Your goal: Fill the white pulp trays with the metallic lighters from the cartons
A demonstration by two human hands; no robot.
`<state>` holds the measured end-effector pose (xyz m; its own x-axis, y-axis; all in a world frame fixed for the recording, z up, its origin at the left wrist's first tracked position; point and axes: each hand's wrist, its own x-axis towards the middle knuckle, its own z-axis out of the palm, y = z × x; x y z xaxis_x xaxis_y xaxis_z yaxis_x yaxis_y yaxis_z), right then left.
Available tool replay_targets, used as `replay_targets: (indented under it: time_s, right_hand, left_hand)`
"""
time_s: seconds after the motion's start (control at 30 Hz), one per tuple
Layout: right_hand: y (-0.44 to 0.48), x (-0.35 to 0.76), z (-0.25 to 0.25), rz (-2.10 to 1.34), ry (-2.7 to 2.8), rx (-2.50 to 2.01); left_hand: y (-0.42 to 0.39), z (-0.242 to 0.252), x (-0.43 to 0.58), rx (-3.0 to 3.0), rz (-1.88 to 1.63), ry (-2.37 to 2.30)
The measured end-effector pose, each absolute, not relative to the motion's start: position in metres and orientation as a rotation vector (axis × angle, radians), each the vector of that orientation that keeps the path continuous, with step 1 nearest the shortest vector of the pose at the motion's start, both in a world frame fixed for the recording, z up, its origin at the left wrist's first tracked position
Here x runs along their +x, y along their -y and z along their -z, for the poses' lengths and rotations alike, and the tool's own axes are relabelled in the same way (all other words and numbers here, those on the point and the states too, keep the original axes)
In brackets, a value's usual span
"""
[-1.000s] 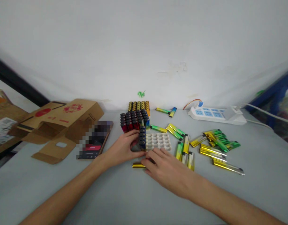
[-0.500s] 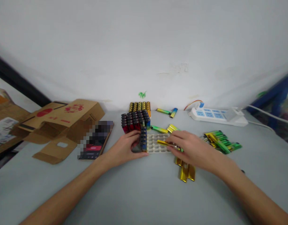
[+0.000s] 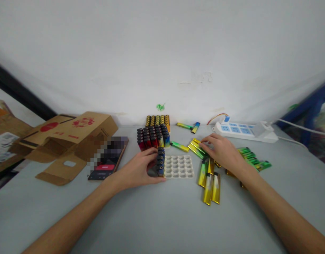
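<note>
A grey table [image 3: 162, 218] is seen from above, with a broad bare stretch left open along its near edge. The far edge is closed off by a white wall [image 3: 162, 53].

The left hand [image 3: 140, 169] is curled around the near left corner of a white tray [image 3: 179, 166], its fingers pressed against a short row of upright lighters [image 3: 160, 161]. The right half of the tray's sockets is left unfilled. Behind the row, a block of dark-capped lighters [image 3: 152, 135] is stood upright, caps up.

The right hand [image 3: 223, 151] is laid palm down, fingers spread, on loose yellow-green lighters [image 3: 196, 148] just right of the tray. Whether one is gripped cannot be told. The two hands are kept well apart, with the tray between them.

Four gold lighters [image 3: 211, 183] are laid flat beside the tray, long axes running toward and away from the viewer. A green-gold heap [image 3: 254, 160] is spread further right, slanted.

An opened cardboard box [image 3: 72, 135] is set at the left, and a white power strip [image 3: 242, 129] along the wall at the right.
</note>
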<state>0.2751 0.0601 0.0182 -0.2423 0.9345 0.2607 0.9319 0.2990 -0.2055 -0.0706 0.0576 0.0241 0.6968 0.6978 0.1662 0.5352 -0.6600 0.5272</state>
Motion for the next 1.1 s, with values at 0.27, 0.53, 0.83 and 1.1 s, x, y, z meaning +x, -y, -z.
replay_targets:
  time_s: [0.27,0.53,0.83,1.1]
  right_hand:
    - [-0.097,0.27,-0.008,0.03,2.268,-1.383]
    - [-0.131,0.257,-0.011,-0.076,2.462,-1.419]
    - [-0.106,0.281,-0.03,-0.022,2.298,-1.561]
    - [-0.11,0.263,-0.027,-0.084,2.165,-2.014]
  left_hand:
    - [-0.058,-0.022,-0.071,2.42,-0.49,-0.961]
    - [-0.058,-0.024,-0.071,2.414,-0.483,-0.987]
    - [-0.058,-0.019,-0.072,2.457,-0.46,-0.997]
    - [-0.057,-0.022,-0.071,2.428,-0.438,-1.03]
